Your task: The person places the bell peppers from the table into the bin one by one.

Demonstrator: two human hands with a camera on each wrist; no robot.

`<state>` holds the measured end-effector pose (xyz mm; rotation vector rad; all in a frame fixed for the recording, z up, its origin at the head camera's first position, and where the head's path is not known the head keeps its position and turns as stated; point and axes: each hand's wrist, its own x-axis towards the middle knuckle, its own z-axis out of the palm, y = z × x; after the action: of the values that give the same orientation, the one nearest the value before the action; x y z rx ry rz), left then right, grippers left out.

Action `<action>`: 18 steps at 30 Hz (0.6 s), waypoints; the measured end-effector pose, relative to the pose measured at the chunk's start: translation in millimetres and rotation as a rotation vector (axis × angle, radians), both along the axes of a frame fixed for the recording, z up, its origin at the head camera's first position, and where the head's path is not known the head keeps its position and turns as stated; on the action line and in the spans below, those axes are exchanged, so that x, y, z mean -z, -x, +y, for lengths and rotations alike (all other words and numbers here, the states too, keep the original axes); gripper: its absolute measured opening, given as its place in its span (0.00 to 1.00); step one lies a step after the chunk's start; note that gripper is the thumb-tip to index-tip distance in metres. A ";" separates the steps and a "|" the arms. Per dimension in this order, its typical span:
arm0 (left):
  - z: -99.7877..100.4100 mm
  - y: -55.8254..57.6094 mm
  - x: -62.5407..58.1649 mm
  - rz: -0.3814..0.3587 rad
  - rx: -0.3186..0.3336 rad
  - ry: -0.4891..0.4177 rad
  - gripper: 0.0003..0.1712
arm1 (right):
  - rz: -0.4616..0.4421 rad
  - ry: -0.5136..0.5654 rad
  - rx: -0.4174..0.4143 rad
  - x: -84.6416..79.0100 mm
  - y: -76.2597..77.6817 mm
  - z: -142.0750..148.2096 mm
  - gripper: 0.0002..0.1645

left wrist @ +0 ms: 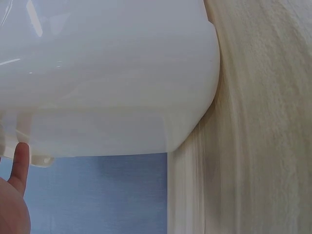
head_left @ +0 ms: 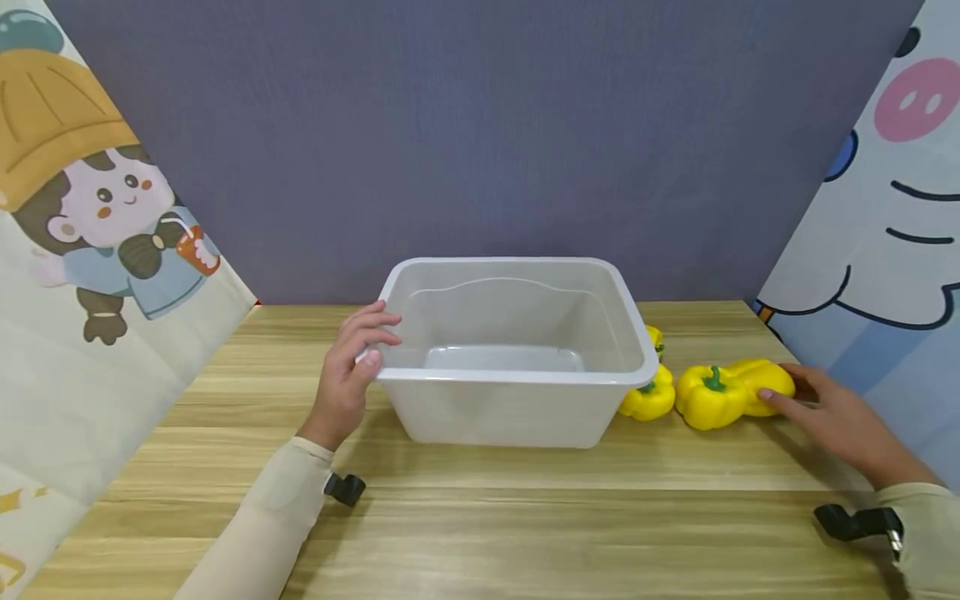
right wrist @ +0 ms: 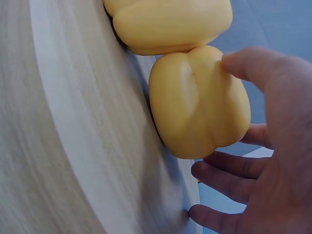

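Observation:
A white plastic tub (head_left: 495,412) stands on the wooden table. My left hand (head_left: 351,367) holds its left rim, fingers over the edge; one finger (left wrist: 20,165) lies against the outside in the left wrist view. At the right, my right hand (head_left: 840,417) grips a yellow bell pepper (head_left: 768,385) lying on its side, its thumb (right wrist: 239,63) on one face and other fingers behind and below. That pepper touches another yellow bell pepper (head_left: 708,400) with a green stem. Between these and the tub sits a third pepper (head_left: 651,396), partly covered by the rim.
One more yellow pepper (head_left: 656,337) shows behind the tub's right rim, mostly hidden. A grey-blue partition (head_left: 495,133) rises at the table's back edge. Printed cartoon panels flank the left (head_left: 112,333) and right (head_left: 847,250). Bare wood table (head_left: 525,525) spans the front.

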<state>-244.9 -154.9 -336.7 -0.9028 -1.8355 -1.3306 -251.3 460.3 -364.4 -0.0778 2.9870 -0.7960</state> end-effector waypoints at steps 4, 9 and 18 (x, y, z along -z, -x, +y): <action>0.6 0.6 0.8 0.003 -0.002 -0.003 0.15 | -0.006 -0.017 0.000 1.0 0.4 -0.4 0.56; 1.2 1.0 1.4 0.004 0.000 -0.004 0.16 | -0.004 -0.034 0.003 3.9 0.7 -0.8 0.57; 1.4 1.0 2.0 -0.001 -0.005 -0.004 0.15 | -0.011 -0.032 -0.002 4.5 2.8 -1.4 0.60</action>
<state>-245.9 -153.5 -338.6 -0.8949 -1.8343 -1.3308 -254.1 458.8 -368.9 -0.0746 2.9873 -0.7458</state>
